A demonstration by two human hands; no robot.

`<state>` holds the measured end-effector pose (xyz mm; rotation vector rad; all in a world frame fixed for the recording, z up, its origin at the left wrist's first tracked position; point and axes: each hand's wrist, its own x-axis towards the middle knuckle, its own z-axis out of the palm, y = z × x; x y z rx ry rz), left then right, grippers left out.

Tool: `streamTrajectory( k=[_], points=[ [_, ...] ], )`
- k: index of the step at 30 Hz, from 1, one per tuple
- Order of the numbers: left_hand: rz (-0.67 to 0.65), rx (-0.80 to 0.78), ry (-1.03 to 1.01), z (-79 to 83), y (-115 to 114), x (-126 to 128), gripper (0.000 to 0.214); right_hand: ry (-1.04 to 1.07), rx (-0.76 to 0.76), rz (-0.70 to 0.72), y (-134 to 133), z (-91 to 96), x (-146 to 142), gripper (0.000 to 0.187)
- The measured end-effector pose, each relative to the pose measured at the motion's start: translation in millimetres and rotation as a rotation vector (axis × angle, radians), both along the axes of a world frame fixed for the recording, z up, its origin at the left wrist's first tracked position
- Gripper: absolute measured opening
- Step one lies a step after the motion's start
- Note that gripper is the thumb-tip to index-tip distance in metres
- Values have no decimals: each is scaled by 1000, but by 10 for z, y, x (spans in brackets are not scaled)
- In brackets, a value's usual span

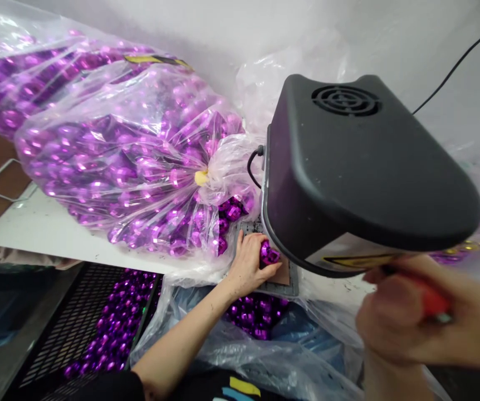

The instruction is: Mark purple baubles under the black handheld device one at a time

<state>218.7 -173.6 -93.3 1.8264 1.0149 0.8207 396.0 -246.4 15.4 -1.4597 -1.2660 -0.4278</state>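
My left hand point(250, 262) has its fingers curled around a shiny purple faceted bauble point(268, 253). The bauble is over a grey base plate point(285, 289), beside the big black machine housing point(373, 161). My right hand point(419, 317), smeared by motion, is closed around a red handle point(434, 299) in front of the housing's lower edge. What the handle belongs to is hidden. Several more purple baubles point(234, 211) lie just beyond my left hand.
A large tied clear bag of purple baubles point(131, 167) fills the white table's left side. Below the table edge hang an open plastic bag point(256, 317) with more baubles and a black crate point(60, 323). A black cable point(457, 69) runs up at the right.
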Motion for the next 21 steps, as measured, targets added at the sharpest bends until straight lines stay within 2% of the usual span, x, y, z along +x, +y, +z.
streamTrajectory(
  k=[3,5,8,11,13,14,17,18,21],
  points=[
    [-23,46,6,17,-67,-76,41,-77,156,-28,275,378,36,25],
    [-36,82,29,50,-211,-191,43,-86,150,-32,429,491,60,29],
    [-81,123,130,93,-491,-383,50,-27,131,-19,519,480,80,31],
    [-127,164,230,144,-602,-493,75,44,139,-4,506,419,74,29],
    [-125,202,235,207,-492,-523,84,57,135,-3,496,415,64,28],
    [-103,239,230,247,-387,-533,77,52,133,-3,494,423,62,28],
    [50,433,283,365,38,-577,32,0,139,-7,499,454,73,28],
    [110,492,337,391,190,-593,27,-20,139,-4,501,459,80,28],
    [283,567,567,402,610,-614,33,-23,130,5,517,460,94,28]
  ],
)
